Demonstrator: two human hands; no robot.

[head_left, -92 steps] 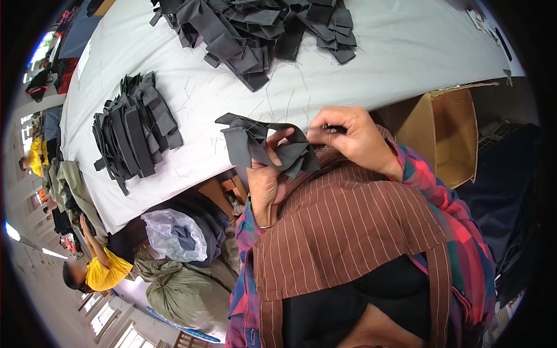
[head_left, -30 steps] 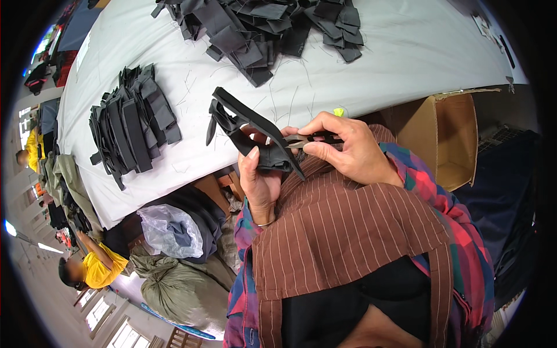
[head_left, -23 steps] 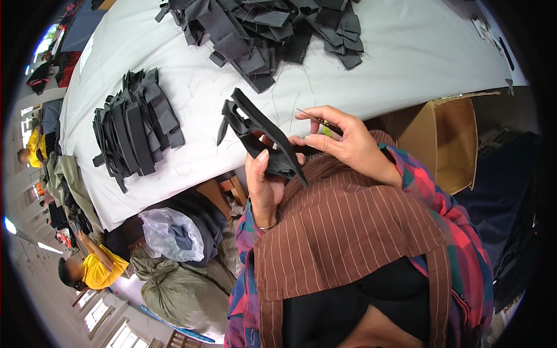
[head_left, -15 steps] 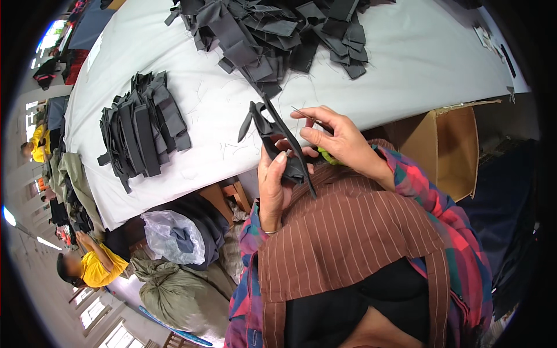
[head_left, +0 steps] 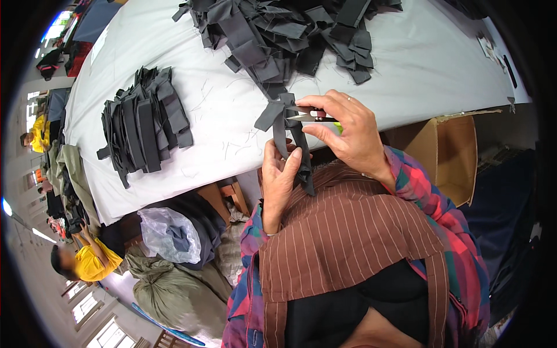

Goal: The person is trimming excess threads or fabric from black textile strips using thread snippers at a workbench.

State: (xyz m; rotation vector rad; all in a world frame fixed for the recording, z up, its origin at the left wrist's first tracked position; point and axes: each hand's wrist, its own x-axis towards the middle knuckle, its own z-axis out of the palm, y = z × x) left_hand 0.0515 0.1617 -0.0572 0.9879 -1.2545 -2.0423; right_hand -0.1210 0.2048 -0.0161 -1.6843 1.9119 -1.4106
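Note:
Several dark grey fabric strips (head_left: 303, 155) hang together in my left hand (head_left: 279, 181), pinched between thumb and fingers at the table's near edge. My right hand (head_left: 347, 130) is closed round a pair of thread snips (head_left: 313, 115). The snips' pointed metal blades reach left to the upper part of the strips and look parted; whether they touch a thread I cannot tell. Just beyond, a large loose heap of dark grey fabric pieces (head_left: 272, 35) trails toward the held strips. To the left lies a neater stack of dark strips (head_left: 142, 124).
White sheeting covers the table (head_left: 226, 104), with loose threads scattered on it. An open cardboard box (head_left: 449, 156) stands below the edge at right. Under the left side are a clear plastic bag (head_left: 168, 235) and an olive cloth bundle (head_left: 174, 290). People in yellow tops work at far left.
The snips have turned side-on, and their blades now lie against the strips. The strips have been spread and shifted in my left hand, a flap folding out to the left.

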